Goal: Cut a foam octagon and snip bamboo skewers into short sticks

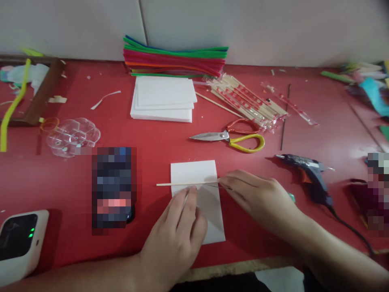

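Observation:
A white foam-like sheet (194, 171) lies on the red table in front of me. Across it runs a thin wooden stick (164, 185), its left end jutting past the sheet's edge. With fingertips bent down on the sheet, my left hand (178, 233) presses the stick from the near side. My right hand (261, 196) is closed at the stick's right end, fingers together; the pinch itself is partly hidden. A thin dark line, maybe a wire, runs from the right fingers along the stick. Scissors (212, 136) with red and yellow handles lie just beyond the sheet.
Behind are stacked white sheets (164, 91), colourful pipe cleaners (176, 59) and wrapped wooden sticks (246, 101). A glue gun (310, 174) with its cord lies right. Left are a blurred-out dark object (114, 186), a clear plastic palette (73, 137) and a white device (39, 235).

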The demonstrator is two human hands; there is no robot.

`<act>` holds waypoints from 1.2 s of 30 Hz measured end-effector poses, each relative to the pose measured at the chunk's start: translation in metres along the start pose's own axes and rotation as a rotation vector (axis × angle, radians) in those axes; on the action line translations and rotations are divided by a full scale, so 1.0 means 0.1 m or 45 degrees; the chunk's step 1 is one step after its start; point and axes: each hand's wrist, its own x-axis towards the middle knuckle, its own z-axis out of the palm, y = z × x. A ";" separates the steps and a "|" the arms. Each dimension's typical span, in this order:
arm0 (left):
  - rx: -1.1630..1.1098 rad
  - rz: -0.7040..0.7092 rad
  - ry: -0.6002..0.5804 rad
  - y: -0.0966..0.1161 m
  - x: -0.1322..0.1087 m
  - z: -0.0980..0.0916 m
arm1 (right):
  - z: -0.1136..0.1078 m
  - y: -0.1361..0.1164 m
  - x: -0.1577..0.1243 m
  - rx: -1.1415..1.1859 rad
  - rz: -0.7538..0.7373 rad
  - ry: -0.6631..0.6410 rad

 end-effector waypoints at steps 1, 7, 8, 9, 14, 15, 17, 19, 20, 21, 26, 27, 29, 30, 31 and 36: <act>0.002 -0.014 0.004 0.01 0.00 0.00 | 0.00 -0.01 -0.01 -0.013 -0.015 0.033; 0.047 -0.025 0.006 0.03 0.00 0.00 | 0.00 -0.05 -0.03 -0.028 -0.046 0.084; 0.060 -0.025 0.009 0.03 0.01 0.00 | 0.00 -0.06 -0.03 -0.035 -0.043 0.086; 0.072 -0.029 0.011 0.04 0.01 0.00 | 0.00 -0.06 -0.03 -0.044 -0.041 0.094; 0.111 -0.066 -0.004 0.06 0.01 -0.04 | 0.01 -0.06 -0.02 -0.086 -0.047 0.141; 0.115 -0.068 -0.009 0.06 0.02 -0.05 | 0.01 -0.06 -0.01 -0.091 -0.056 0.151; 0.116 -0.064 -0.022 0.06 0.02 -0.06 | 0.00 -0.06 -0.01 -0.096 -0.061 0.155; 0.119 -0.057 -0.027 0.06 0.02 -0.06 | 0.01 -0.06 0.00 -0.099 -0.057 0.160; 0.120 -0.058 -0.025 0.05 0.02 -0.06 | 0.01 -0.06 0.00 -0.100 -0.055 0.163; 0.121 -0.062 -0.023 0.05 0.02 -0.05 | 0.01 -0.06 0.00 -0.101 -0.054 0.165; 0.133 -0.096 -0.020 0.06 0.03 -0.05 | 0.03 -0.04 -0.02 -0.100 -0.067 0.170; 0.135 -0.098 -0.018 0.06 0.03 -0.06 | 0.03 -0.04 -0.02 -0.099 -0.072 0.177; 0.133 -0.093 -0.013 0.06 0.03 -0.06 | 0.04 -0.03 -0.02 -0.105 -0.073 0.184; 0.131 -0.090 -0.012 0.06 0.03 -0.06 | 0.04 -0.03 -0.02 -0.110 -0.071 0.183; 0.132 -0.089 -0.010 0.06 0.04 -0.06 | 0.04 -0.03 -0.02 -0.114 -0.066 0.182; 0.151 -0.088 -0.009 0.05 0.04 -0.05 | 0.05 -0.04 -0.02 -0.106 -0.048 0.181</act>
